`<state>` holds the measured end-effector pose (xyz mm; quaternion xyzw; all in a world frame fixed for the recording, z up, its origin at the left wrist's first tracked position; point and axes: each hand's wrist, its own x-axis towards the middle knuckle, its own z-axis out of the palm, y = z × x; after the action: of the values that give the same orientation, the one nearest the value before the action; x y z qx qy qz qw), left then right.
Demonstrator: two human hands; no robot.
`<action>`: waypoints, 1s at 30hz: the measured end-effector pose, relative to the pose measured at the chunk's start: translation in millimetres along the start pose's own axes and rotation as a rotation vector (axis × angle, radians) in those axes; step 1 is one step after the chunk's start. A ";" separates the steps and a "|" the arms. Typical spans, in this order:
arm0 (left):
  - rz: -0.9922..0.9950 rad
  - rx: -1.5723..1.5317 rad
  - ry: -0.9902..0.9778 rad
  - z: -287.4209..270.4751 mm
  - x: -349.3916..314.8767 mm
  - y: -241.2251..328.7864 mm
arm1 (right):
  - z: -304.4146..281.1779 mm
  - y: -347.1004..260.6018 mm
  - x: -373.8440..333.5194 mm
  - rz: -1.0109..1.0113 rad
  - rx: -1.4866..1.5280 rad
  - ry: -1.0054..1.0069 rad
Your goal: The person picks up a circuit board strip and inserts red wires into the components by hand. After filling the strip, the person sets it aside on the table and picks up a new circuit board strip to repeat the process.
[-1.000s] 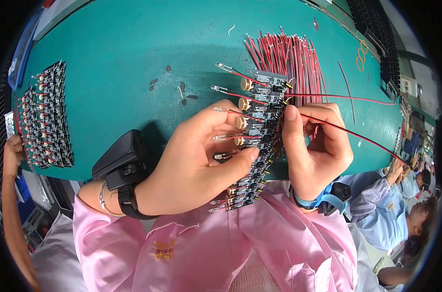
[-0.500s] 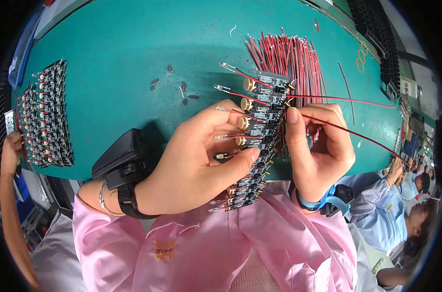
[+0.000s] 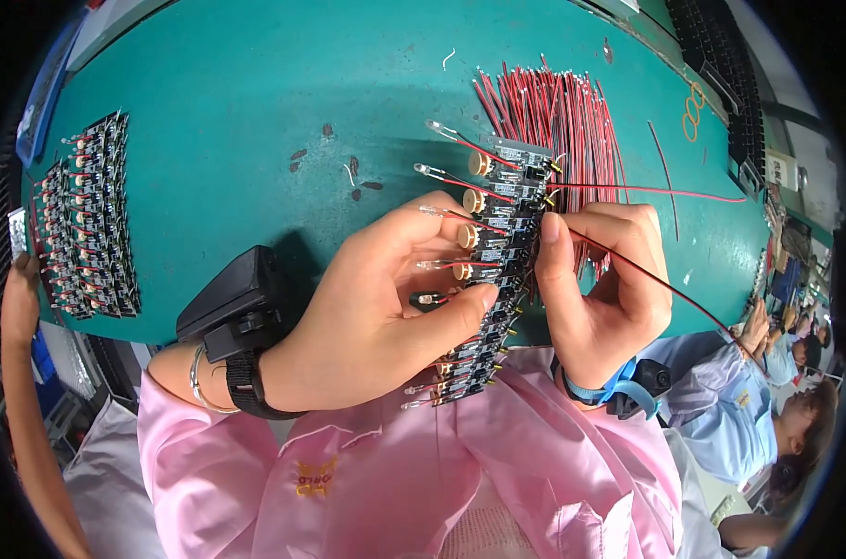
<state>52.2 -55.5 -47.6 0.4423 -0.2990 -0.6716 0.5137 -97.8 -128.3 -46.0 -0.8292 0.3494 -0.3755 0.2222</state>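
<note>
My left hand (image 3: pixel 385 298) grips a long panel of black circuit boards (image 3: pixel 507 224), tilted upright above the table in front of me. Clear LEDs (image 3: pixel 430 171) on red and black leads and round brass-coloured parts (image 3: pixel 475 201) line its left edge. At the panel's right edge my right hand (image 3: pixel 604 270) pinches a red-and-black wire (image 3: pixel 665 282), its near end hidden at the fingertips against the board. The wire's loose length trails to the lower right. Above that hand, another red wire (image 3: pixel 665 189) sticks out from the panel.
A thick bundle of red and black wires (image 3: pixel 572 121) lies on the green table (image 3: pixel 255 102) behind the panel. More circuit-board panels (image 3: pixel 87 219) rest at the left, near another person's hand (image 3: pixel 20 279). Rubber bands (image 3: pixel 692 112) lie far right; co-workers sit along the right.
My right hand has shifted slightly left and down with the wire, its fingertips now closer against the board edge. My left hand and the panel have barely moved.
</note>
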 end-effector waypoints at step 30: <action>-0.171 0.004 0.093 -0.3 3.4 11.0 | -70.8 128.2 27.4 0.202 -0.573 -0.109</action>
<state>57.0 -62.0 -39.3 0.4978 -0.2372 -0.6912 0.4671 -192.8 -240.5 -70.2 -0.8380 0.5094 -0.1926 0.0341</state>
